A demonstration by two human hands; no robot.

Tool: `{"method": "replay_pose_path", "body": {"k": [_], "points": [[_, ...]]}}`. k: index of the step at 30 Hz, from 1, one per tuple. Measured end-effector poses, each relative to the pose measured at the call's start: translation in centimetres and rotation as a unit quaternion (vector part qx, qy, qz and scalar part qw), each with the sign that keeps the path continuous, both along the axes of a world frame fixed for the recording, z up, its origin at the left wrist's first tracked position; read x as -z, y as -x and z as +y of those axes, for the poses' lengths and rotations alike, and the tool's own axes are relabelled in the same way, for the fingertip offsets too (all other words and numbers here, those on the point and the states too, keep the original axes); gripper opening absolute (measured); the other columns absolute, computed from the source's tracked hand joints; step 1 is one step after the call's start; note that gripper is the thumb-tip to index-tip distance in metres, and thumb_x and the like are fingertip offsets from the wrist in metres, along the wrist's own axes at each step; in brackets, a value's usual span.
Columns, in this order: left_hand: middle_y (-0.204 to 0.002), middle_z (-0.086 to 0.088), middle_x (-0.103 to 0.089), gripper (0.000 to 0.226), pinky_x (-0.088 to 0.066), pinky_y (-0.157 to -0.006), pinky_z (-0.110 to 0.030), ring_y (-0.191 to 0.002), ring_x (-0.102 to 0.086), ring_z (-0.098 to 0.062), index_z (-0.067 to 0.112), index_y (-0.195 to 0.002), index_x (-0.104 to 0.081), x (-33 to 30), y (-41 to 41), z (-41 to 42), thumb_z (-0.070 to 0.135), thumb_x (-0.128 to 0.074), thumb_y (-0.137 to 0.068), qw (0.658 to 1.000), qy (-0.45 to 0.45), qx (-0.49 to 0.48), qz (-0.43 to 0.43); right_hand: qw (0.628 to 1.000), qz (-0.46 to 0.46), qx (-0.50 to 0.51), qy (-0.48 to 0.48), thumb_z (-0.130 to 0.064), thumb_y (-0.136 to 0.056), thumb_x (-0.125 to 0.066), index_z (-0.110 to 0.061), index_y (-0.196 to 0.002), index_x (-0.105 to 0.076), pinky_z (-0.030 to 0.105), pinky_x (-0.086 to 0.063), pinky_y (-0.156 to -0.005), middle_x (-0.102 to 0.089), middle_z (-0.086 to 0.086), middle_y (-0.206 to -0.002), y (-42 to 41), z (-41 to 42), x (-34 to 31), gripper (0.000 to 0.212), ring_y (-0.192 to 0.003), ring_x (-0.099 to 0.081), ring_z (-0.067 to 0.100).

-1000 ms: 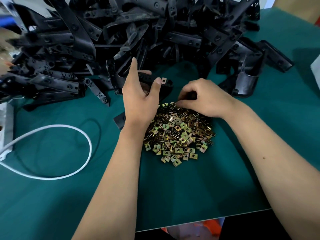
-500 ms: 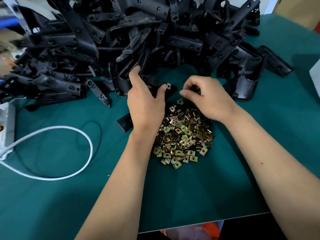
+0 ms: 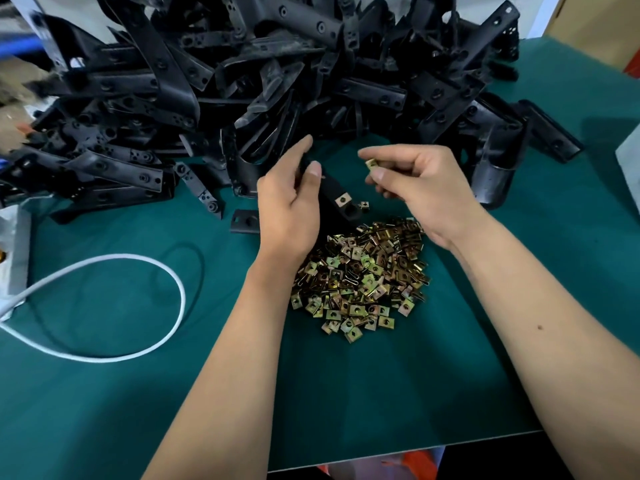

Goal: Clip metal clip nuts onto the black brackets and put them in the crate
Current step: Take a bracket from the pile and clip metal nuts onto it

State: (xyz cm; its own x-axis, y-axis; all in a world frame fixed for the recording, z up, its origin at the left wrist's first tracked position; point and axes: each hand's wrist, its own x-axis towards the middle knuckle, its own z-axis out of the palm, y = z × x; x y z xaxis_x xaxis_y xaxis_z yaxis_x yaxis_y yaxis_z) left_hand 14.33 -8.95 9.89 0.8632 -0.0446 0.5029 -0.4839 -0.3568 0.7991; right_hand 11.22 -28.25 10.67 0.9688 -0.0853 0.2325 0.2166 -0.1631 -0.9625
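Two hands at work: both are lifted just over the green table [image 3: 346, 393], one with a bracket, the other with a clip nut.
Clip nut pile [image 3: 360, 275]: nearest to the person, a loose heap of brassy nuts lies on the table between the forearms, just below both hands.
Left hand [image 3: 291, 206]: fingers curled round a black bracket [image 3: 337, 202], thumb on top, gripping it at its far end so the near end points down toward the pile.
Fitted nut [image 3: 341, 200]: one clip nut sits on the near end of that bracket, already pushed on as far as I can see.
Right hand [image 3: 422, 188]: pinches a single clip nut [image 3: 371, 163] between thumb and forefinger, beside the bracket but not touching it.
Step, to my eye: the clipping stage, second nut for this bracket picked and ready.
Next move, I reckon: turn the nut so its open side faces a bare edge of the bracket, line it up with a hole, then slide it on firmly.
Bracket heap [image 3: 277, 81]: a big tangle of black brackets is piled across the far side of the table.
White cable [image 3: 166, 275]: loops on the table to the left.
Crate: not visible from here.
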Motion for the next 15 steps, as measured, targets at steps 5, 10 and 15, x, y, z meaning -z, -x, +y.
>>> {"method": "replay_pose_path", "body": {"k": [5, 10, 15], "points": [[-0.079, 0.024, -0.056, 0.036, -0.041, -0.068, -0.009, -0.068, -0.054, 0.009, 0.004, -0.135, -0.061, 0.5, 0.2, -0.7, 0.022, -0.042, -0.111, 0.998, -0.012, -0.027, -0.062, 0.999, -0.006, -0.031, -0.001, -0.002, -0.092, -0.073, -0.015, -0.114, -0.069, 0.024, -0.055, -0.069, -0.079, 0.008, -0.088, 0.2, 0.6, -0.2, 0.026, -0.074, -0.071, 0.015], [-0.06, 0.013, -0.04, 0.028, -0.026, -0.05, -0.02, -0.052, -0.039, -0.007, 0.003, -0.111, -0.059, 0.2, 0.1, -0.8, 0.024, -0.041, -0.111, 0.995, -0.016, -0.055, -0.083, 0.999, -0.001, -0.033, -0.01, -0.001, -0.09, -0.075, -0.013, -0.102, -0.076, 0.023, -0.056, -0.068, -0.078, 0.005, -0.087, 0.3, 0.9, 0.0, 0.017, -0.076, -0.071, 0.015], [-0.058, 0.012, -0.04, 0.03, -0.025, -0.05, -0.021, -0.052, -0.037, -0.009, 0.002, -0.108, -0.06, 0.1, 0.0, -1.1, 0.024, -0.041, -0.111, 0.996, -0.03, -0.035, -0.08, 0.999, -0.012, -0.025, -0.029, 0.002, -0.089, -0.075, -0.018, -0.094, -0.079, 0.02, -0.056, -0.069, -0.077, -0.003, -0.085, 0.3, 1.4, 0.1, 0.021, -0.081, -0.069, 0.009]]}}
